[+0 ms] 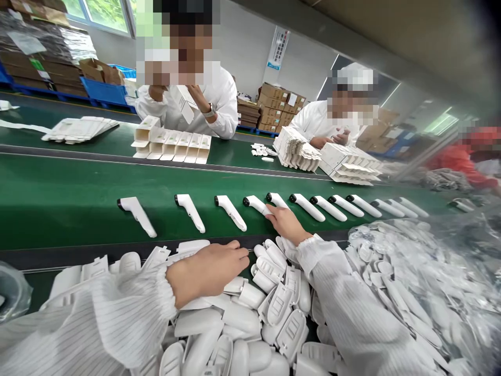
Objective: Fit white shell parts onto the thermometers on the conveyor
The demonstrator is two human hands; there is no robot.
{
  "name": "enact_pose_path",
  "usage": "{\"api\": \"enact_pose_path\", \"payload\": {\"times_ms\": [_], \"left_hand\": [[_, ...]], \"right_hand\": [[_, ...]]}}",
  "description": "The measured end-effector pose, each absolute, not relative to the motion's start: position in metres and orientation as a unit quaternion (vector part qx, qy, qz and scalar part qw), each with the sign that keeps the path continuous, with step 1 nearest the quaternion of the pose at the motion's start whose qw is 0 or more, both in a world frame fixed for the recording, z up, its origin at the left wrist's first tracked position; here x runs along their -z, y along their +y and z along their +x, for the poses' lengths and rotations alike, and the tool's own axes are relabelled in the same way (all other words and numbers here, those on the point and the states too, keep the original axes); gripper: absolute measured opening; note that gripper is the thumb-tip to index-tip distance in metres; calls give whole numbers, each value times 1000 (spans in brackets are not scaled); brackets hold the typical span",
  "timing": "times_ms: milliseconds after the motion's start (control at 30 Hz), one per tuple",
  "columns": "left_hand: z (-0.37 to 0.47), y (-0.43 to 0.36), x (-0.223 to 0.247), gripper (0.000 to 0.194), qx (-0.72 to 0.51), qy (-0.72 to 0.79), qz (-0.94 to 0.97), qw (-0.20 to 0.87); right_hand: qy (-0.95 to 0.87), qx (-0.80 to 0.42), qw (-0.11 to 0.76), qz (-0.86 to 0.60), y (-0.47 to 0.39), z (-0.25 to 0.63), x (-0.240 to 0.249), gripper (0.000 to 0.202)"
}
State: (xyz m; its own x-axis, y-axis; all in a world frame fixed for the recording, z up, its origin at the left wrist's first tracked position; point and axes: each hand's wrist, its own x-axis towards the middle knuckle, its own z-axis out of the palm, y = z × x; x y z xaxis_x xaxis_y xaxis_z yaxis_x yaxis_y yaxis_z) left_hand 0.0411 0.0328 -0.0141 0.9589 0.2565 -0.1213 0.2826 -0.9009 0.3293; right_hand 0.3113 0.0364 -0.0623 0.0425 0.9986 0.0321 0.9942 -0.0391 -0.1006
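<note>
My right hand (287,223) reaches over the green belt, its fingers on the lower end of a white thermometer-shaped device (254,203) with a black tip. More of these devices lie in a row on the belt, to the left and right of it. My left hand (211,269) is bent over the pile of white plastic covers (238,319) at the belt's near edge. Its fingers are curled downward and their tips are partly hidden, so anything under them cannot be made out.
Across the green belt (78,180), one person handles a white box (183,103) behind a row of open boxes (172,145). Another person sits behind stacked cartons (348,162). A plastic bag of white parts (422,292) lies at the right. A clear bag (13,292) is at the left edge.
</note>
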Motion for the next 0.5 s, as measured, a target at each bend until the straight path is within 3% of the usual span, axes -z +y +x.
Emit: {"api": "enact_pose_path", "payload": {"times_ms": [100,167,233,367,433,500], "left_hand": [[47,42,3,35,92,90,981,142],[50,53,-10,24,81,114,967,211],[51,64,-23,13,33,161,939,304],[56,73,-29,18,-187,265,815,480],[58,73,-21,24,-260,295,731,558],[56,71,-11,28,-283,320,706,565]], "right_hand": [[-675,-27,47,-736,41,314,58,34],[-660,-36,80,-746,38,316,52,34],[-647,-58,178,-739,29,311,44,39],[-624,-319,403,-589,6,276,27,49],[-597,-435,452,-500,0,254,20,48],[-578,-464,477,-473,1,242,18,43]]}}
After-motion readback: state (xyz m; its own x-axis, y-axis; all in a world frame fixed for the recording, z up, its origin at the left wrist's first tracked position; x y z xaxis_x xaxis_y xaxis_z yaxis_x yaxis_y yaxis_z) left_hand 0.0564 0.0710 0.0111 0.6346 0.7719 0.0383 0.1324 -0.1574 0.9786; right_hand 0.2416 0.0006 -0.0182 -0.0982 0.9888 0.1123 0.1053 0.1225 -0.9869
